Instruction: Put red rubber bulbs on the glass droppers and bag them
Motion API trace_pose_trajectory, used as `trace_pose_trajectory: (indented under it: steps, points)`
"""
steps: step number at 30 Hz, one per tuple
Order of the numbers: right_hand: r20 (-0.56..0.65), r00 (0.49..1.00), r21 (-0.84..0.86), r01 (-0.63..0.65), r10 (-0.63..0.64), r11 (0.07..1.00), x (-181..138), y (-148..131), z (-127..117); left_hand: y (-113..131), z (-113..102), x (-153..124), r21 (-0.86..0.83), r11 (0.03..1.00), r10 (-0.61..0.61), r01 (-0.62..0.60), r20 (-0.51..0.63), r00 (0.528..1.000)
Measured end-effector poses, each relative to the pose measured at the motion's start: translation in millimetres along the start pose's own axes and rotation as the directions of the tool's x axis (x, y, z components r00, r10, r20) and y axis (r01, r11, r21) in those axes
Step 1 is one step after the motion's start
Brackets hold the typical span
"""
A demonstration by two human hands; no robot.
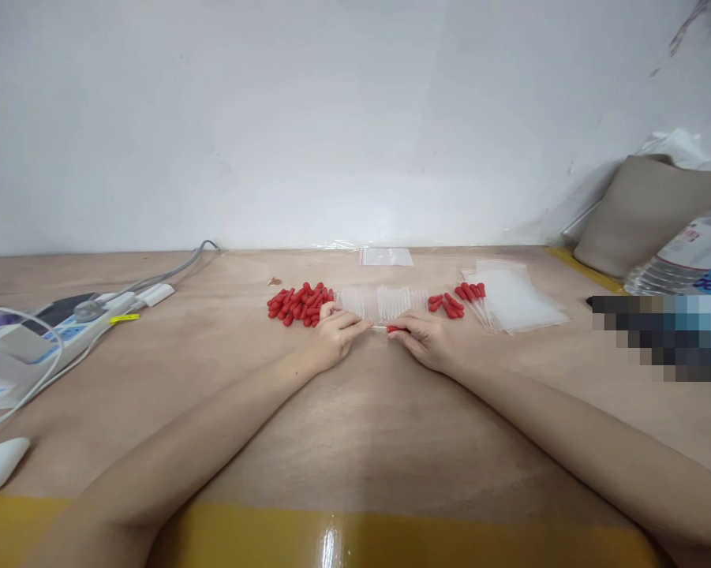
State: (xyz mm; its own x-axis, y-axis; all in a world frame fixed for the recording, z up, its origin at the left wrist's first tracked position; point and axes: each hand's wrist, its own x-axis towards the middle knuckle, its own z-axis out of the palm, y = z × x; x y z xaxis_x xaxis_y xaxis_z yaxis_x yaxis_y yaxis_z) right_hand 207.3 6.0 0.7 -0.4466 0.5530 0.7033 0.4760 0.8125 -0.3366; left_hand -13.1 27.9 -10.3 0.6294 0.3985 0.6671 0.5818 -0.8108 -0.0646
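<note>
Near the middle of the table, my left hand pinches a thin clear dropper tube that lies level between my two hands. My right hand grips a red rubber dropper bulb at the tube's right end; whether the tube sits inside it I cannot tell. Beyond the hands lie rows of clear tubes, partly covered by my fingers. A heap of red bulbs is left of my left hand. Several loose red bulbs lie right of the tubes.
Droppers with red tops rest beside clear plastic bags on the right. Another small bag lies by the wall. A power strip with cables occupies the left; a water bottle stands at right. A white mouse-like object is near left.
</note>
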Motion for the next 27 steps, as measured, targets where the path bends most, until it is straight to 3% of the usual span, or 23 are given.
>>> trace_pose_trajectory:
  steps: [9, 14, 18, 27]
  points:
    - [0.074, 0.997, -0.187, 0.033, -0.019, 0.982, 2.2, -9.8, -8.5, 7.7, -8.2, 2.8, 0.072, 0.997, 0.011, -0.018, 0.090, 0.996]
    - [0.094, 0.989, -0.141, 0.122, -0.110, 0.982, 2.3, -1.4, -2.4, 10.0, -8.8, 2.8, 0.088, 0.994, 0.062, -0.066, 0.051, 0.997]
    - [0.142, 0.985, -0.172, 0.118, -0.094, 0.978, 3.1, -1.6, -3.0, 10.0, -6.6, 3.5, 0.085, 0.994, 0.058, -0.062, 0.052, 0.997]
    - [0.117, 0.986, -0.095, 0.131, -0.120, 0.987, 0.7, 12.3, 9.9, 11.5, -5.0, 5.8, 0.073, 0.996, 0.047, -0.051, 0.063, 0.997]
